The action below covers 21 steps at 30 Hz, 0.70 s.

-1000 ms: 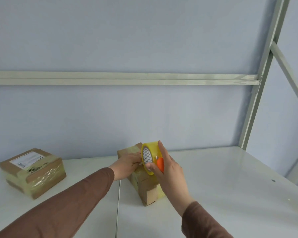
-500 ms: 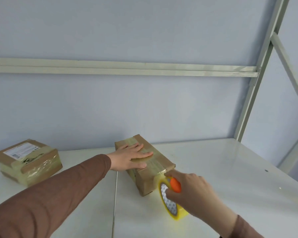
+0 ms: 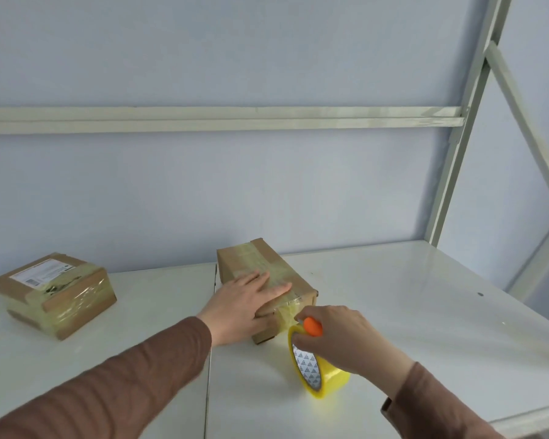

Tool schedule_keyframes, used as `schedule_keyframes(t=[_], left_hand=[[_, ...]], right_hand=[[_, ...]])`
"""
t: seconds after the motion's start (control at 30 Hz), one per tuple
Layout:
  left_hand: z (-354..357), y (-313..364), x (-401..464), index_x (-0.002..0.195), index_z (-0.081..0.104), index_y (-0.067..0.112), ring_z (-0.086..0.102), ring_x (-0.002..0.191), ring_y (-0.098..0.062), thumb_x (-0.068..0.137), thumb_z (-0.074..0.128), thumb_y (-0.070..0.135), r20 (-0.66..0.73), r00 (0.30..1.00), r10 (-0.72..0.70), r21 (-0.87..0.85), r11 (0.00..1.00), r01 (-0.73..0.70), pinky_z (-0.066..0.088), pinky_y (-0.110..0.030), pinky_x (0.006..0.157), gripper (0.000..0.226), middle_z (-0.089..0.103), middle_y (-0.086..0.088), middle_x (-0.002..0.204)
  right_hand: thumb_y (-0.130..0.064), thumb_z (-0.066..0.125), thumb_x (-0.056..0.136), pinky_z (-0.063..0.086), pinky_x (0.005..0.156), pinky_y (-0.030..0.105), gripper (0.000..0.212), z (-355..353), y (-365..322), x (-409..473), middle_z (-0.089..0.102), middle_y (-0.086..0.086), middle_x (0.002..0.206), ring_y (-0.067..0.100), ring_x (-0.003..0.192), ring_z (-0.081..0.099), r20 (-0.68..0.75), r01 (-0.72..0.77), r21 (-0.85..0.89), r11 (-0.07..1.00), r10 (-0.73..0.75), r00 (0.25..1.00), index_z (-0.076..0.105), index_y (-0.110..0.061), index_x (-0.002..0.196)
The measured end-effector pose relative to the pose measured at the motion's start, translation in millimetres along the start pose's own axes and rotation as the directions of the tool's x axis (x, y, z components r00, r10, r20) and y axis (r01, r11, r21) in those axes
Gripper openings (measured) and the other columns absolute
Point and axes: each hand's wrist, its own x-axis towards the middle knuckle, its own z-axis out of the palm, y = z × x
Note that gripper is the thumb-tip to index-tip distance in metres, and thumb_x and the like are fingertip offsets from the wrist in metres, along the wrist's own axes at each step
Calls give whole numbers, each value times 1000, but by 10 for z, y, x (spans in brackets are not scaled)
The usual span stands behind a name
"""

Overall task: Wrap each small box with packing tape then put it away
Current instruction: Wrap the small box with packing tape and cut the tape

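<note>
left hand flat on the box, right hand gripping the tape roll

left hand (image 3: 241, 307) is spread wide, palm down, pressing on top of the small box (image 3: 260, 274), fingers pointing toward 2 o'clock across the taped top. right hand (image 3: 339, 335) is closed around the yellow tape roll (image 3: 317, 372), which stands on edge on the white tabletop (image 3: 425, 312) just at the box's 5 o'clock corner. there's an orange bit (image 3: 313, 327) at the top of the roll, right by the fingertips. a strip of tape runs from the roll up over the box's near end. box sits about mid-tabletop. a second box (image 3: 56, 294), already wrapped with a shipping label on top, sits well apart at 9 o'clock. both sleeves are brown.
</note>
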Motion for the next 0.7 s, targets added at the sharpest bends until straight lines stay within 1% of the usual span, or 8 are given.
schedule_keyframes(t=[0.1, 0.2, 0.3, 0.37, 0.47, 0.57, 0.63, 0.7], left_hand=[[-333, -44, 46, 144, 12, 75, 30, 151, -10, 92, 26, 82, -30, 1000, 2, -150, 989, -6, 32, -33, 116, 55, 32, 16, 164], [-822, -118, 143, 135, 38, 76, 46, 134, 7, 90, 38, 81, -37, 997, -65, -491, 870, 39, 36, -26, 109, 46, 46, 42, 143], [-1147, -138, 252, 139, 58, 47, 59, 119, 9, 105, 49, 49, 33, 999, -27, -805, 591, 43, 44, -16, 98, 36, 65, 29, 130], [-1232, -153, 275, 133, 65, 43, 68, 100, 4, 107, 48, 42, 65, 993, -95, -848, 520, 106, 50, -14, 82, 31, 74, 20, 113], [-1263, -161, 322, 116, 70, 48, 70, 98, -9, 105, 53, 36, -55, 960, -274, -850, 517, 99, 51, -22, 80, 23, 76, 17, 99], [-1295, -207, 375, 105, 74, 35, 67, 98, -16, 100, 55, 19, -322, 878, -354, -715, 699, 20, 51, -26, 85, 26, 73, 14, 101], [-1293, -212, 363, 86, 68, 39, 58, 86, -17, 86, 54, 28, -225, 940, -258, -760, 650, -3, 45, -27, 77, 18, 65, 18, 86], [-1259, -268, 361, 91, 58, 38, 47, 92, -16, 74, 61, 48, -99, 978, -184, -728, 684, 55, 38, -32, 78, 20, 55, 13, 90]], right_hand=[[-62, 65, 86, 37, 61, 19, 41, -219, -66, -65, 60, -15, 88, 7, 74, 55, -76, 4, 164, 986, 8, 997, 60, -45, 123], [-71, 66, 83, 49, 75, 27, 54, -644, -192, -83, 61, -20, 102, 9, 93, 60, -216, 89, 310, 947, -21, 976, 55, -51, 131], [-72, 60, 86, 51, 87, 32, 61, -1032, -341, -65, 56, -23, 110, 8, 96, 57, -375, 204, 342, 917, -65, 925, 46, -54, 142], [-71, 56, 90, 46, 83, 32, 62, -1134, -451, -35, 54, -22, 105, 7, 84, 51, -477, 249, 253, 935, -104, 873, 41, -53, 147], [-66, 50, 96, 35, 78, 30, 63, -1127, -638, 129, 52, -11, 104, 14, 88, 49, -498, 255, 73, 964, -186, 847, 31, -48, 153], [-60, 47, 100, 35, 79, 32, 65, -1137, -765, 387, 52, -2, 110, 23, 91, 52, -464, 244, 112, 963, -166, 870, 22, -42, 158], [-57, 48, 101, 35, 81, 34, 63, -1186, -807, 541, 56, 3, 115, 27, 97, 56, -482, 252, 157, 955, -148, 863, 26, -35, 156], [-54, 51, 100, 37, 80, 36, 58, -1203, -843, 660, 60, 5, 114, 29, 99, 59, -498, 273, 160, 949, -161, 852, 35, -28, 149]])
